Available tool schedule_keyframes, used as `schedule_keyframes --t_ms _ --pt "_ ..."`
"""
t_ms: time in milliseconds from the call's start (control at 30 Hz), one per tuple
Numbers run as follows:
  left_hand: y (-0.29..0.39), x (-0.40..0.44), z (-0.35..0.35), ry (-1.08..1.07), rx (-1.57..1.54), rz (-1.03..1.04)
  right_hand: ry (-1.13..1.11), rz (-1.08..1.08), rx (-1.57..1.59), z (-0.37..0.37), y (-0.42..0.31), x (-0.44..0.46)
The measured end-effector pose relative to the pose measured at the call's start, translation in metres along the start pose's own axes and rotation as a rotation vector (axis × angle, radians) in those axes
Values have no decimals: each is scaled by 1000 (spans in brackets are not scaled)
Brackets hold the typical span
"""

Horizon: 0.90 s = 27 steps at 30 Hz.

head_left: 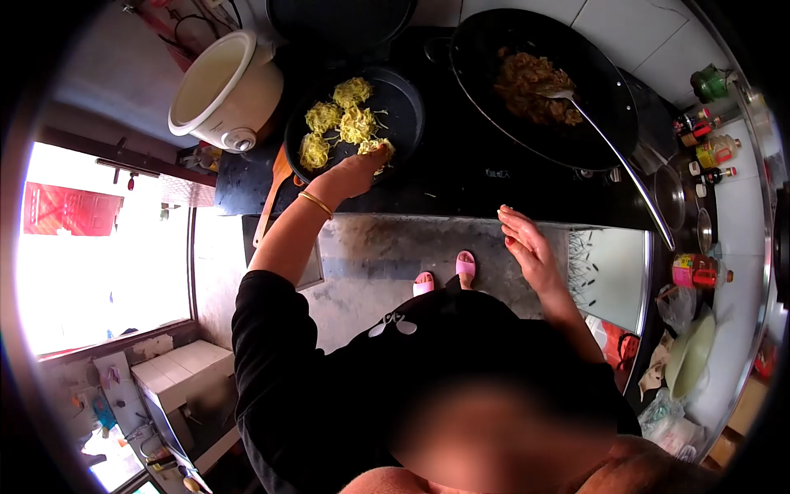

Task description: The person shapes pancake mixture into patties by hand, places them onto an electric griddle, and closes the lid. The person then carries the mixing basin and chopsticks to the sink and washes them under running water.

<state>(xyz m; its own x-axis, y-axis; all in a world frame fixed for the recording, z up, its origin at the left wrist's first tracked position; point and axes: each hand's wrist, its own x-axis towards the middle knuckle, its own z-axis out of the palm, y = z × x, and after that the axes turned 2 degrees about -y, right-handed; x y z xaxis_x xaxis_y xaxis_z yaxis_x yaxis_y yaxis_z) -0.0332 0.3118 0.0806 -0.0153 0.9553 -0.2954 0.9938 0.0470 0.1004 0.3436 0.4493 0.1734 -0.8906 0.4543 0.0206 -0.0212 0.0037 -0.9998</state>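
My left hand (355, 174), with a gold bangle at the wrist, reaches into a round black pan (409, 107). Its fingers are bunched on a clump of yellow shreds (380, 146) near the pan's front right; the fingertips are partly hidden. Several similar clumps (322, 118) lie in the pan, to the left and behind. Away from the pan, my right hand (529, 247) is raised before the counter's front edge, fingers stretched out, holding nothing. A wooden spatula (274, 191) lies left of the pan, its handle sticking out past the counter edge.
A black wok (576, 58) with brown cooked food (531, 86) stands at the back right. A long metal ladle (621, 160) leans from it over the counter edge. At the left is a cream slow cooker (234, 95); several bottles (717, 151) line the right side.
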Motion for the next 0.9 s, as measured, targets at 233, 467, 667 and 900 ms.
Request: schedule_keyframes --t_ms 233,467,667,900 --pt "18 -22 -56 183 -158 51 39 16 -6 6 -2 -6" --pt "21 -13 -55 43 -221 -8 47 27 -14 13 -5 -4" --pt "25 -8 -68 191 -231 51 58 38 -10 18 -9 -3" --pt "18 18 -48 40 -92 -19 57 50 -22 22 -9 -2"
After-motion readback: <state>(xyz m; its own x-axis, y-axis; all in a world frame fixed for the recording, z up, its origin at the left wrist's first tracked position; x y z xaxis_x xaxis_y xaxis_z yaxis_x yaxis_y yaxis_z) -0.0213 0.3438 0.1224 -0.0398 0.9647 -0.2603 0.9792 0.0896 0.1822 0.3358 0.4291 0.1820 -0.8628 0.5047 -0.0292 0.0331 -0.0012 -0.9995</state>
